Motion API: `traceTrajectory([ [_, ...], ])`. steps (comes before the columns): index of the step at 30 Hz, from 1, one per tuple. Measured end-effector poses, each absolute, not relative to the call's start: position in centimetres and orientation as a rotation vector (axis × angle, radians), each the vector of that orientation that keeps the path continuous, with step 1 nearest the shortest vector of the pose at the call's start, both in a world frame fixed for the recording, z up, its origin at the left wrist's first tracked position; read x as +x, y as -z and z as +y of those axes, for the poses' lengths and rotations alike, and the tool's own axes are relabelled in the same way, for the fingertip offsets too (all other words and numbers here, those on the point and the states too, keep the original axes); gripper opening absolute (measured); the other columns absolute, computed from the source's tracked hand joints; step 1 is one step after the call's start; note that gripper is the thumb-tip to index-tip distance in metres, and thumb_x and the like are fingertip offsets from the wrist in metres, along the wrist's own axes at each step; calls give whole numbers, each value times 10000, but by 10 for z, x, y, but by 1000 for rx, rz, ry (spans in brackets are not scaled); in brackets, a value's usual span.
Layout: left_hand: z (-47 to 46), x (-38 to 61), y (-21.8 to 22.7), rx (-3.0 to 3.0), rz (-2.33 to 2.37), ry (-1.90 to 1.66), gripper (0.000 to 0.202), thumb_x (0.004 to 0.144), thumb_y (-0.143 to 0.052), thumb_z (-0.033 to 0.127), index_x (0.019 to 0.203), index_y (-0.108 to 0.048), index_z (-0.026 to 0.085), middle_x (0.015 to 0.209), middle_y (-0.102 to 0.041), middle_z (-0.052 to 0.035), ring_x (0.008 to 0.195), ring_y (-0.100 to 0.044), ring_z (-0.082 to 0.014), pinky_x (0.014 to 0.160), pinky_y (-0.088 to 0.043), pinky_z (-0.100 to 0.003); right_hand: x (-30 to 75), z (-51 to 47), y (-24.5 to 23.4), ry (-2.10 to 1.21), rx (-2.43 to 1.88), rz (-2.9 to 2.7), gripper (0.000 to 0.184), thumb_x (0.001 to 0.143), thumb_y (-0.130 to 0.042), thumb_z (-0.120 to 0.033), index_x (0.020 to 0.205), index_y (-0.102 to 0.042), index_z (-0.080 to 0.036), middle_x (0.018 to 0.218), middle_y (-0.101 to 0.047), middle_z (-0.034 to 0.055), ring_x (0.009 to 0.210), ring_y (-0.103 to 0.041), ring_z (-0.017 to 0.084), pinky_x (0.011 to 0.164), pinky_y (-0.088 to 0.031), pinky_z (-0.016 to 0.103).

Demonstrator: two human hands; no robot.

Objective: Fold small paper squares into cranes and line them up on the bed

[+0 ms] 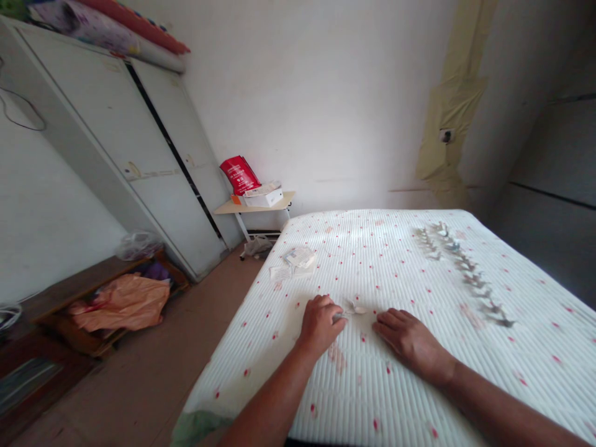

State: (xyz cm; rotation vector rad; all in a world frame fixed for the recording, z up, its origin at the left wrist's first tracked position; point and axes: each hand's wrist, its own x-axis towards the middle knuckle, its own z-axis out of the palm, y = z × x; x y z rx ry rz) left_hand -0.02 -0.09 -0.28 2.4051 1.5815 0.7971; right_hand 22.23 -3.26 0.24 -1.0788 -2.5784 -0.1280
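We find one small pale piece [357, 308] on the bed [372, 391], between the two hands. The left hand [321, 323] has a narrow grip, apparently on the piece's near end; the right hand [412, 341] lies beside its other end, and we cannot tell whether that grip holds it. We judge the rows of small figures [475, 280] at right done, this piece unfinished. Flat sheets [300, 256] at left appear unworked.
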Motion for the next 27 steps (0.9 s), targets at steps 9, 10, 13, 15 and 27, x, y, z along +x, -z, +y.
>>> traceTrajectory([
  [9,1,1,4,2365,1599,-804,83,668,-655,232,743,-687,214,758,-604,-6,811,-522,-159,754,-373,-288,221,-34,-6,115,-1100,-2576,212,887,-438,-217,826,-636,-172,848,-618,68,772,-525,174,705,-405,302],
  [10,1,1,5,2361,1599,-807,82,668,-655,234,742,-686,216,761,-604,-6,814,-522,-160,755,-374,-289,221,-34,-6,109,-1101,-2572,208,884,-442,-217,823,-636,-171,849,-620,71,775,-531,176,708,-412,305],
  [13,2,1,6,2358,1598,-806,82,673,-647,236,744,-685,219,768,-604,-6,817,-522,-160,762,-372,-292,224,-30,-2,41,-1107,-2488,224,876,-418,-184,855,-640,-171,858,-629,81,799,-556,178,718,-438,304],
  [15,2,1,7,2360,1599,-801,82,676,-642,239,743,-684,219,769,-604,-5,817,-523,-160,768,-368,-295,225,-24,1,-87,-1141,-2358,251,870,-387,-169,920,-633,-177,867,-635,75,803,-578,166,711,-460,287],
  [27,3,3,7,2395,1620,-739,75,692,-639,265,737,-680,221,759,-598,-10,818,-528,-165,739,-358,-289,176,7,-5,-252,-1370,-2093,397,720,-558,-295,1097,-517,-179,920,-607,54,776,-594,168,633,-451,265],
])
